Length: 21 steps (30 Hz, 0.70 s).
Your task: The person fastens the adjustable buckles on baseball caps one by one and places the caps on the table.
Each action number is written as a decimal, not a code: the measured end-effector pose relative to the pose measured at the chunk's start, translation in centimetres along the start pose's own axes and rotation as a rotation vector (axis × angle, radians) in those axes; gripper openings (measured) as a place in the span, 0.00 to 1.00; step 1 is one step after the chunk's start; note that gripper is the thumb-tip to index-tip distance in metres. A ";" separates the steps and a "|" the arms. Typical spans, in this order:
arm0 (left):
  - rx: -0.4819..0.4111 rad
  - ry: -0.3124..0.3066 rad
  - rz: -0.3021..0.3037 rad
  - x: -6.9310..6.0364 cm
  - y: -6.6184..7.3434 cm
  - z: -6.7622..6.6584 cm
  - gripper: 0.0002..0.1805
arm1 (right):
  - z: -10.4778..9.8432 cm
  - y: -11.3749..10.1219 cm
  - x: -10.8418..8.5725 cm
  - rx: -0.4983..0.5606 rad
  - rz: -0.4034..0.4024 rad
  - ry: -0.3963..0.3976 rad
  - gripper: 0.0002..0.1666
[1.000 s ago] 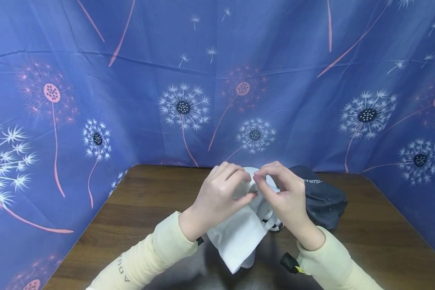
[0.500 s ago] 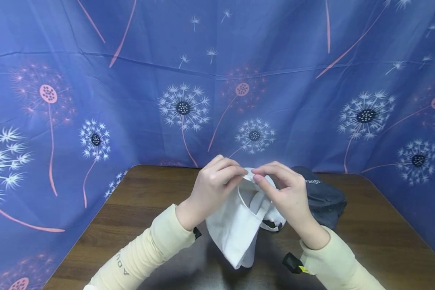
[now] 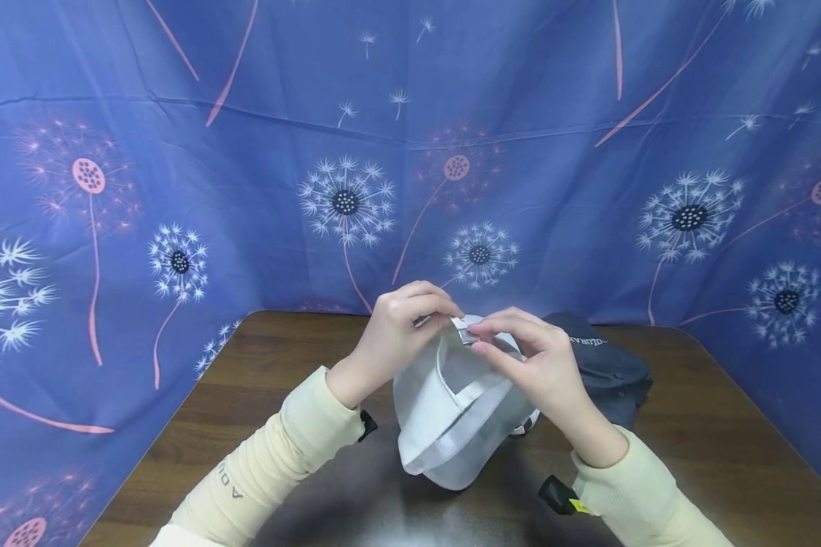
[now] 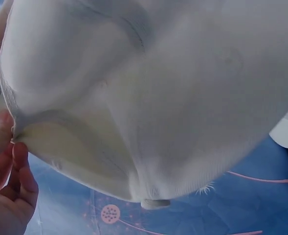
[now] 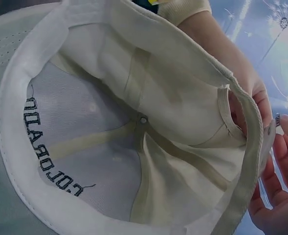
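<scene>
A white baseball cap (image 3: 427, 403) hangs tilted over the table between my hands. Its inside (image 5: 183, 93) faces the right wrist view, where the reverse of its dark stitched letters shows. Beside its back opening, my left hand (image 3: 393, 334) pinches the cap's strap. My right hand (image 3: 543, 357) holds the strap's other side between thumb and fingers. A small metal buckle (image 3: 467, 334) glints between the two hands. In the left wrist view the white crown (image 4: 192, 93) fills most of the picture, with fingertips (image 4: 21, 152) at its edge.
A dark grey cap (image 3: 605, 372) with white lettering lies behind my right hand. Under the white cap, part of another light strapped cap (image 3: 528, 424) shows. The brown wooden table (image 3: 301, 357) meets a blue dandelion-print cloth (image 3: 410, 91) at its back and sides.
My left thumb and fingers have come together on the strap. The white cap has turned, its crown swinging out below, and the buckle has come into clearer view.
</scene>
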<state>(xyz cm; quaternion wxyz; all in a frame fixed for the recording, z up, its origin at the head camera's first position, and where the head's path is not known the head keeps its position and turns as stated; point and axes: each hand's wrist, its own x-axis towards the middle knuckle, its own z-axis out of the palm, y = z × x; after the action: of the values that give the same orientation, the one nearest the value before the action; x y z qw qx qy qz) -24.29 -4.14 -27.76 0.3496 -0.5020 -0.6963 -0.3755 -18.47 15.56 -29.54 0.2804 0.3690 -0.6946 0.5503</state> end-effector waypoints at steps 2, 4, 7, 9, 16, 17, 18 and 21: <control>-0.016 -0.014 -0.013 0.3 -0.1 -0.1 0.06 | 0.1 -0.3 0.2 -0.030 -0.014 0.005 0.18; -0.036 -0.027 -0.025 0.5 -0.2 -0.2 0.06 | 0.2 -0.8 0.5 -0.078 -0.037 0.017 0.19; -0.068 -0.038 -0.040 0.7 -0.2 -0.2 0.06 | 0.5 -1.9 1.0 -0.159 -0.074 0.036 0.20; -0.084 -0.043 -0.046 0.7 -0.3 -0.2 0.06 | 0.7 -2.3 1.3 -0.218 -0.110 0.046 0.20; -0.107 -0.056 -0.057 0.9 -0.2 -0.3 0.05 | 0.4 -1.0 1.3 -0.334 -0.227 0.047 0.13; -0.108 -0.058 -0.057 0.9 -0.2 -0.3 0.05 | 0.3 -0.6 1.3 -0.335 -0.232 0.041 0.13; -0.109 -0.061 -0.056 0.9 -0.2 -0.3 0.05 | 0.1 -0.3 1.3 -0.330 -0.232 0.034 0.12; -0.110 -0.068 -0.048 1.1 -0.2 -0.3 0.05 | -0.2 0.1 1.4 -0.276 -0.211 0.001 0.13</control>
<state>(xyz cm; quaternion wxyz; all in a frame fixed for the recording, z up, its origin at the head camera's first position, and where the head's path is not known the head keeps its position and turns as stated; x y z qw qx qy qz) -24.72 -3.97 -26.74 0.2884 -0.5162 -0.6978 -0.4042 -19.33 15.49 -28.48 0.3848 0.3978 -0.7208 0.4173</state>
